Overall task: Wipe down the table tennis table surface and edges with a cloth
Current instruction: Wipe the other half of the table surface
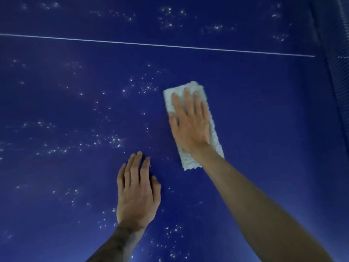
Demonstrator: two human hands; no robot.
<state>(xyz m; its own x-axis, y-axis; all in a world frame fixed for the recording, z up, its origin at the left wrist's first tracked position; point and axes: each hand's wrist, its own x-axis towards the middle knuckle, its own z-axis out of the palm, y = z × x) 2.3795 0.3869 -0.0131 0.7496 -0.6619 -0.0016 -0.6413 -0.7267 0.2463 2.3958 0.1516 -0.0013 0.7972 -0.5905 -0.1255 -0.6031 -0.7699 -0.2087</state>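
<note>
White, fluffy cloth (194, 127), folded into a long pad, is pressed flat on the blue table surface (264, 110) under the right hand (190, 125), whose fingers are laid straight and slightly apart on its far half. The left hand (137, 193) is rested flat on the table nearby, holding nothing. The cloth is judged light, soft and easily bunched, so it is best held under a spread palm near its centre.

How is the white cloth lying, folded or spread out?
Folded, it seems: the cloth is a neat, thick strip, flat on the table under the right hand.
</note>
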